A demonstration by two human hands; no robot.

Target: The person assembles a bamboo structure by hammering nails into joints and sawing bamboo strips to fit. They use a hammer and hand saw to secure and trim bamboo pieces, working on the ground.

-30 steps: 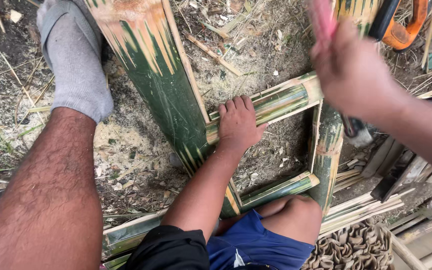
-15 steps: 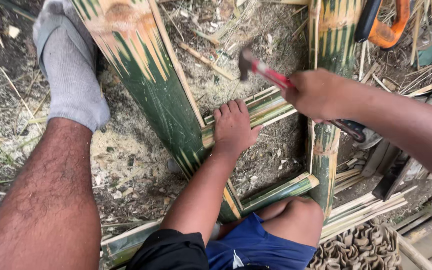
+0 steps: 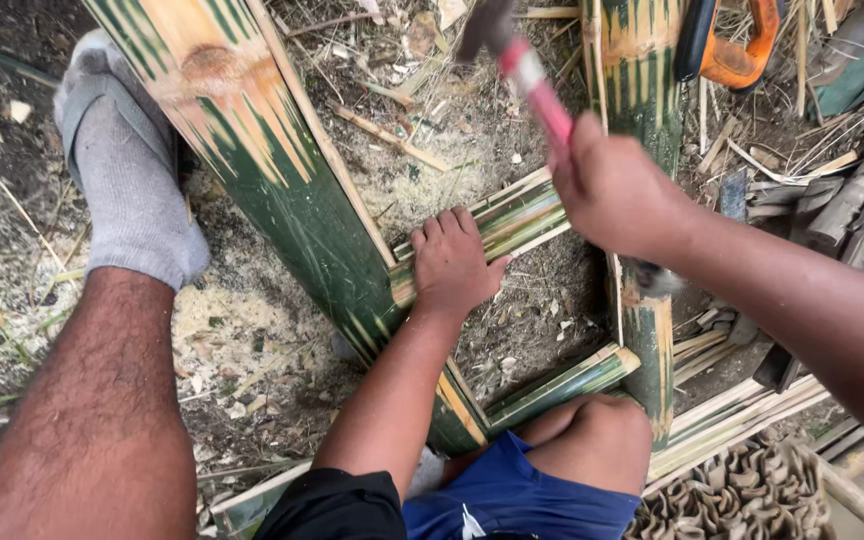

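The biggest thing in front of you is the broad split bamboo plank [image 3: 282,190], running diagonally from the top left down toward your lap: smooth green skin streaked with pale yellow, a brown knot near its upper end, a pale cut edge along its right side. Take it as your landmark. To its right stands a second, narrower bamboo upright [image 3: 642,130] of the same striped green. Two thinner bamboo crosspieces bridge the pair: the upper crosspiece [image 3: 517,215] meets the plank at mid-length, the lower crosspiece [image 3: 562,385] meets it near your knee, so four pieces make a rough frame.

Left of the plank your leg stretches out, its foot in a grey knitted sock [image 3: 127,190]. The ground [image 3: 252,350] beneath is dark soil strewn with pale sawdust, chips and dry splinters. Far right of the plank, beyond the upright, an orange-handled saw [image 3: 742,45] lies at the top edge.

Your left hand [image 3: 452,265] lies flat on the upper crosspiece just where it joins the plank, fingers [image 3: 447,225] extended and close together, pressing rather than gripping. Your right hand [image 3: 617,195], raised to the right of the plank, has its fingers wrapped fully round the red handle of one hammer [image 3: 517,55], whose dark head is blurred above the upper crosspiece.
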